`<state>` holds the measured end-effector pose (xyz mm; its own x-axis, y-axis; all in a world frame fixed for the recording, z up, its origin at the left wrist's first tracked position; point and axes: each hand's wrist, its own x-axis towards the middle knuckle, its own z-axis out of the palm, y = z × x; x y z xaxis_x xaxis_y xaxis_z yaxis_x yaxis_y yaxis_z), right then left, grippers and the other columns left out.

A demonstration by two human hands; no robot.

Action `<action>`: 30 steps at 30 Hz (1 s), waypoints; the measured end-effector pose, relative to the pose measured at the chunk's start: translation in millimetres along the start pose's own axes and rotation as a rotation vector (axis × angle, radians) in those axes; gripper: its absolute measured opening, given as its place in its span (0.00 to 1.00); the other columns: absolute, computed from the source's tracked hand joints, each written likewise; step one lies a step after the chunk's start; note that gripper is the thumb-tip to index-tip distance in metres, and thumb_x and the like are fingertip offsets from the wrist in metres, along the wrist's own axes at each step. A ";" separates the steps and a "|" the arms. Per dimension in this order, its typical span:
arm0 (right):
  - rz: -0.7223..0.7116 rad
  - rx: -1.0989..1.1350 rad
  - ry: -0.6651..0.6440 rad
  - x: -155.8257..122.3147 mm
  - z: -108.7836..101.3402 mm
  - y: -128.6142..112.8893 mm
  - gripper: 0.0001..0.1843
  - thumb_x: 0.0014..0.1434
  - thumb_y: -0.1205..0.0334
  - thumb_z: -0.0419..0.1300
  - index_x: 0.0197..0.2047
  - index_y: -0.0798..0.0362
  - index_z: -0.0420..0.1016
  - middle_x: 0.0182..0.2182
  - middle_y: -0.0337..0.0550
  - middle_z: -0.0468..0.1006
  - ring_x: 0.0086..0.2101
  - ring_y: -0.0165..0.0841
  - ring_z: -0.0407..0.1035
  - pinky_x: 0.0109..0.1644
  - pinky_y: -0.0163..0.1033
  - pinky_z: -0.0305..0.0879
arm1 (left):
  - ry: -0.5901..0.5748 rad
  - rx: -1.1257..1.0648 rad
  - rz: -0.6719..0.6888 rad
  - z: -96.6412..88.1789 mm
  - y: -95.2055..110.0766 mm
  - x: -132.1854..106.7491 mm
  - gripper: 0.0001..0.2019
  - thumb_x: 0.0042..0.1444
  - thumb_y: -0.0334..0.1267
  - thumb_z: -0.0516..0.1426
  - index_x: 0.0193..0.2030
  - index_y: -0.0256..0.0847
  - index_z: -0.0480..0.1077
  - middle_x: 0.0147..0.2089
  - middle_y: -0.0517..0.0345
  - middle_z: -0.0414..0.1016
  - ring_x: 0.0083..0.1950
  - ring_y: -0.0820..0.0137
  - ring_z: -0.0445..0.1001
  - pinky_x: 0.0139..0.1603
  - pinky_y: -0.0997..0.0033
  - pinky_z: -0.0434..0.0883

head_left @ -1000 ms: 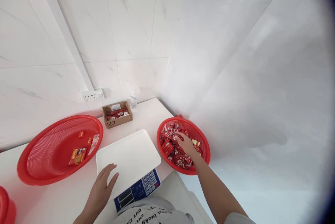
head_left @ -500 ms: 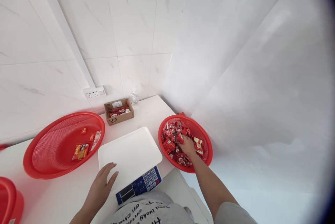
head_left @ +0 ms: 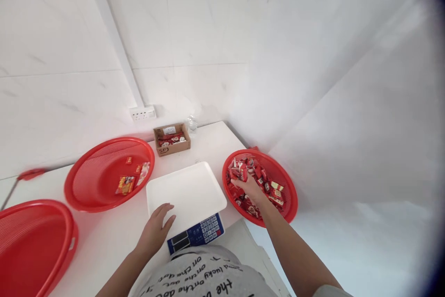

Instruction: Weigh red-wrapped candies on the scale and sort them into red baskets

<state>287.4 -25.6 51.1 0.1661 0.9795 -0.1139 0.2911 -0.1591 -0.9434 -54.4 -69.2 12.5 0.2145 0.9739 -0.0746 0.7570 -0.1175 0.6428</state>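
My right hand (head_left: 249,187) reaches into a red mesh basket (head_left: 291,192) full of red-wrapped candies (head_left: 260,174), with its fingers curled among the wrappers near the basket's left side. What the fingers hold is hidden. My left hand (head_left: 155,230) lies flat and open on the near left corner of the white pan of a weighing scale (head_left: 186,193). The scale's blue keypad (head_left: 197,234) faces me.
A second red basket (head_left: 91,181) at the left holds a few packets (head_left: 126,184). A third red basket (head_left: 33,241) sits at the lower left edge. A small cardboard box (head_left: 172,138) with red packets, a clear bottle (head_left: 192,125) and a wall socket (head_left: 142,112) stand at the back.
The view has swung left, bringing a third basket into sight. My right hand drew back from the candy pile's top toward the basket's near left side. My left hand stays on the scale.
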 end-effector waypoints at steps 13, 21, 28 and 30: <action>-0.026 0.095 -0.504 -11.7 107.5 -16.8 0.23 0.51 0.55 0.61 0.49 0.53 0.69 0.44 0.44 0.76 0.45 0.37 0.70 0.53 0.45 0.62 | -0.045 0.039 -0.016 -1.9 1.0 -6.7 0.19 0.59 0.43 0.49 0.56 0.42 0.61 0.60 0.49 0.63 0.61 0.63 0.61 0.62 0.58 0.60; 0.204 0.121 -0.320 -9.1 107.4 1.6 0.28 0.49 0.56 0.62 0.54 0.50 0.64 0.46 0.47 0.73 0.44 0.37 0.69 0.40 0.41 0.71 | -0.057 0.078 0.089 5.3 2.3 -0.2 0.26 0.58 0.44 0.51 0.62 0.43 0.54 0.65 0.47 0.54 0.66 0.59 0.54 0.62 0.53 0.57; 0.156 -0.051 -0.354 -16.9 99.6 6.7 0.32 0.49 0.59 0.61 0.58 0.51 0.61 0.50 0.50 0.71 0.47 0.37 0.68 0.49 0.44 0.66 | -0.161 0.287 0.168 18.9 7.8 19.1 0.31 0.55 0.48 0.54 0.65 0.48 0.52 0.70 0.49 0.43 0.69 0.51 0.36 0.64 0.45 0.47; 0.088 -0.060 -0.369 -19.2 98.2 9.0 0.29 0.49 0.60 0.62 0.56 0.51 0.66 0.51 0.48 0.71 0.51 0.38 0.65 0.55 0.47 0.61 | -0.174 0.314 0.165 23.8 10.4 27.1 0.32 0.55 0.52 0.53 0.65 0.49 0.52 0.70 0.50 0.42 0.69 0.50 0.36 0.64 0.44 0.45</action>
<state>194.2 -33.7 14.2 -0.1544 0.9384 -0.3090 0.3474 -0.2412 -0.9062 -26.0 -48.7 -1.0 0.4296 0.8929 -0.1352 0.8500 -0.3493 0.3943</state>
